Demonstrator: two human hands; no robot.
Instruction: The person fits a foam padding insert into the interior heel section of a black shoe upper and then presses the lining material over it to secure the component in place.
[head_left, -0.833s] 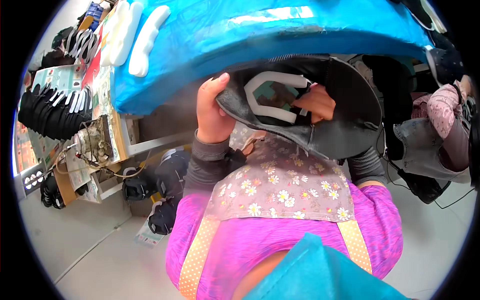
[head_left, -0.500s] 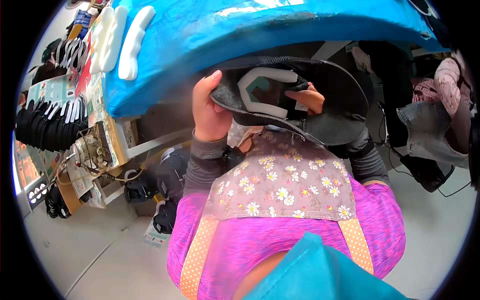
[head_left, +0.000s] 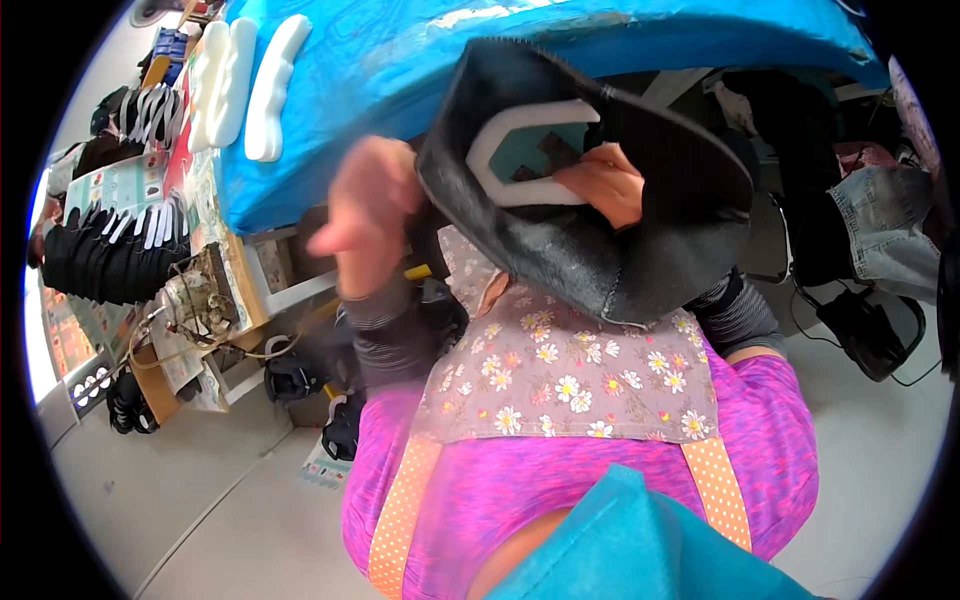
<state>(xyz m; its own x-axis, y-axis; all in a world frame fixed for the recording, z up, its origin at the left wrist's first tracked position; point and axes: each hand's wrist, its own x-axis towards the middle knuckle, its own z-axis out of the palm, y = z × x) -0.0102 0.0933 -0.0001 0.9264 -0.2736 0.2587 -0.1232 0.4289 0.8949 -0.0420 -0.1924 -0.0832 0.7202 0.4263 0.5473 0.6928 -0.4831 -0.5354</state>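
A black shoe upper (head_left: 540, 250), wide and open-topped, is held up in front of my apron. Inside it lies a U-shaped white foam pad (head_left: 484, 150), with a teal patch showing between its arms. My right hand (head_left: 605, 185) reaches into the upper, its fingers closed at the end of the foam pad; the upper hides its wrist. Just left of the upper is my left hand (head_left: 372, 200), smeared by motion. Its thumb sticks out leftward, and I cannot make out whether its fingertips touch the upper's edge.
A blue-covered table (head_left: 370, 75) spans the far side, with wavy white foam strips (head_left: 275, 90) at its left. Beyond stands a rack of black pieces (head_left: 110, 260). Black bags (head_left: 295, 372) lie low on the left. At right are denim cloth (head_left: 880, 235) and a black bag with a cord (head_left: 868, 335).
My left hand has let go of the upper's left end and moved left. The upper has tipped up and opened wider, with my right hand still inside.
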